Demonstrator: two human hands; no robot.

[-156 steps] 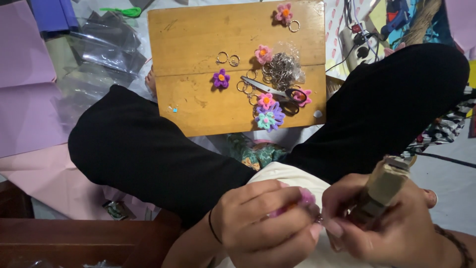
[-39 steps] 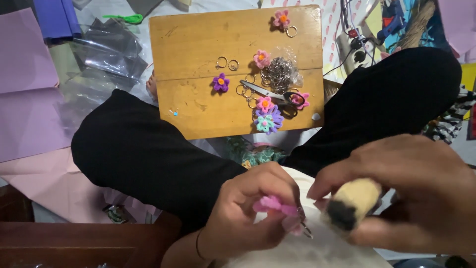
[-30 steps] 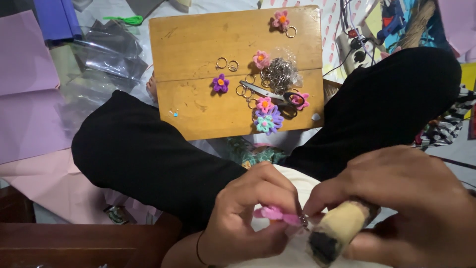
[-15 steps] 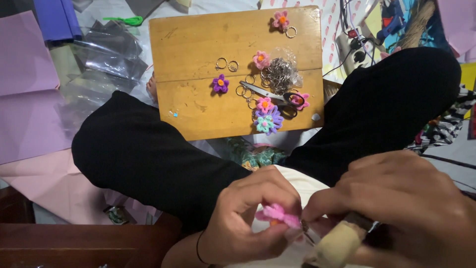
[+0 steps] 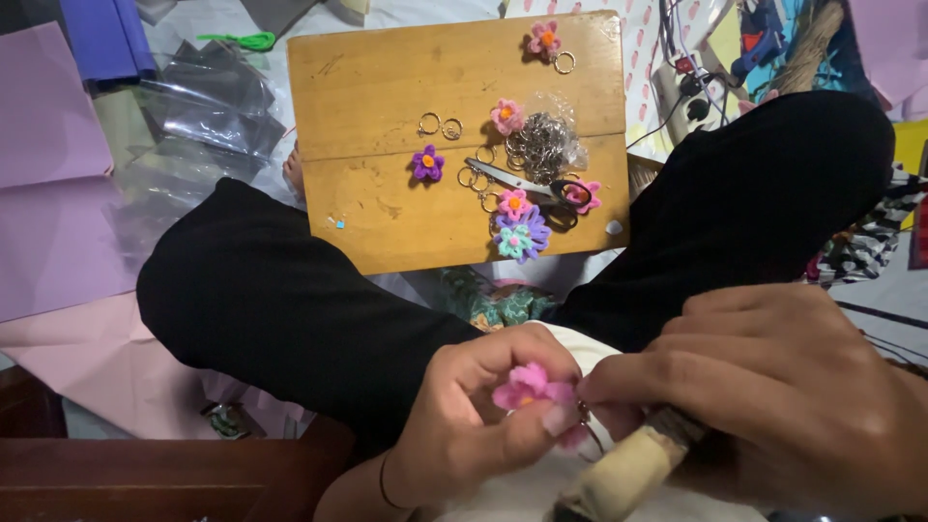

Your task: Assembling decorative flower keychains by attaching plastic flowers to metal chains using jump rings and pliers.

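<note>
Fitting a ring to the pink flower (image 5: pixel 527 387)

Head view: my left hand (image 5: pixel 474 425) is pinching the flower over my lap; my right hand (image 5: pixel 783 406), gripping the tool (image 5: pixel 628 474), has been lowering it and is now pressing fingertips (image 5: pixel 604 387) at the ring (image 5: pixel 590 425)

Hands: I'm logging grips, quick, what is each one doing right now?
Left hand: closed, pinching a pink flower.
Right hand: closed around a tan-handled tool, fingertips at the flower.

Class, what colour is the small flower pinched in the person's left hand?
Pink with an orange centre, the small felt flower; head view.
</note>
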